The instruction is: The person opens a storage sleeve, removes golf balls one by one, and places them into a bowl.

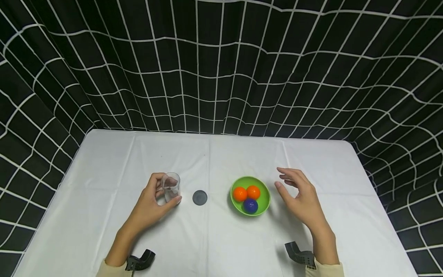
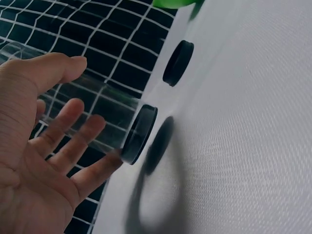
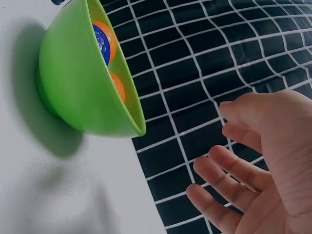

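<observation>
My left hand point(image 1: 152, 202) curls its thumb and fingers round a clear plastic cylinder point(image 1: 170, 184), open at the top. In the left wrist view the dark base point(image 2: 140, 134) of the cylinder shows, with a shadow beside it on the cloth. A dark round lid point(image 1: 200, 197) lies on the table just right of that hand. Further right stands a green bowl point(image 1: 264, 206) with two orange balls point(image 1: 253, 192) and one blue ball point(image 1: 250, 206) inside. My right hand point(image 1: 301, 198) hovers right of the bowl, fingers loosely bent, apart from it and holding nothing.
White cloth point(image 1: 225, 246) covers the table, with shallow creases. Black curtain with a white grid point(image 1: 221, 84) rises behind the table's back edge and along both sides. Each wrist carries a black strap mount point(image 1: 140, 261).
</observation>
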Tool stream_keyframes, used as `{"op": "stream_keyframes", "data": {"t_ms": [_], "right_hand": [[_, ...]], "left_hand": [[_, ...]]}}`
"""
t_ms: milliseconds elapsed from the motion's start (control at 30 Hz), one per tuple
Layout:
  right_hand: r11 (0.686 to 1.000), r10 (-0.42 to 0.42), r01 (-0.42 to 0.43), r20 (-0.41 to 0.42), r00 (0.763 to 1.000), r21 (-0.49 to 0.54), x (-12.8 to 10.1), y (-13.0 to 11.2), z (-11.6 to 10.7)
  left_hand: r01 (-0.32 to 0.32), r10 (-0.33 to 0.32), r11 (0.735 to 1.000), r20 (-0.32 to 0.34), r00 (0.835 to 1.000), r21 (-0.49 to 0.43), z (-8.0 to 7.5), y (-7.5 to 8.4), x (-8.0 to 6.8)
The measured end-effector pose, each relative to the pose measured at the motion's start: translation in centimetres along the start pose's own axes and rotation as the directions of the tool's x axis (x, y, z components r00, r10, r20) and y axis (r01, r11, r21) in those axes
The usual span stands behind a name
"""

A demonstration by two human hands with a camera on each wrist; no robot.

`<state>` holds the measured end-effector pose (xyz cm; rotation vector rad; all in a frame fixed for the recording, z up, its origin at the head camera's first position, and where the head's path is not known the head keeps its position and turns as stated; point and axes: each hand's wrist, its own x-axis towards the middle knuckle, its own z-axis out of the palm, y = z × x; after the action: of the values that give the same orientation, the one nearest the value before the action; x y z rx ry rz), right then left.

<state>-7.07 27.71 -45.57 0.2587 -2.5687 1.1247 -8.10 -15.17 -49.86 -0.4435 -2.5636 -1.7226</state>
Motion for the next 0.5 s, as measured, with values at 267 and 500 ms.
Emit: {"op": "stream_keyframes", "data": {"t_ms": [267,500], "right_hand": [[1.0,-0.005,0.005,-0.008,1.0,0.028,-0.1,0.1,-0.3],[1.0,0.002,-0.002,0.003,1.0,0.018,-0.1,0.2,-0.3]], "left_hand": [[0.028,-0.028,1.0,0.03,0.999,0.0,-0.1,-0.5,0.0],[0.04,-0.04,0.999,0.029,0.999,-0.024,-0.1,-1.1,0.0]]}}
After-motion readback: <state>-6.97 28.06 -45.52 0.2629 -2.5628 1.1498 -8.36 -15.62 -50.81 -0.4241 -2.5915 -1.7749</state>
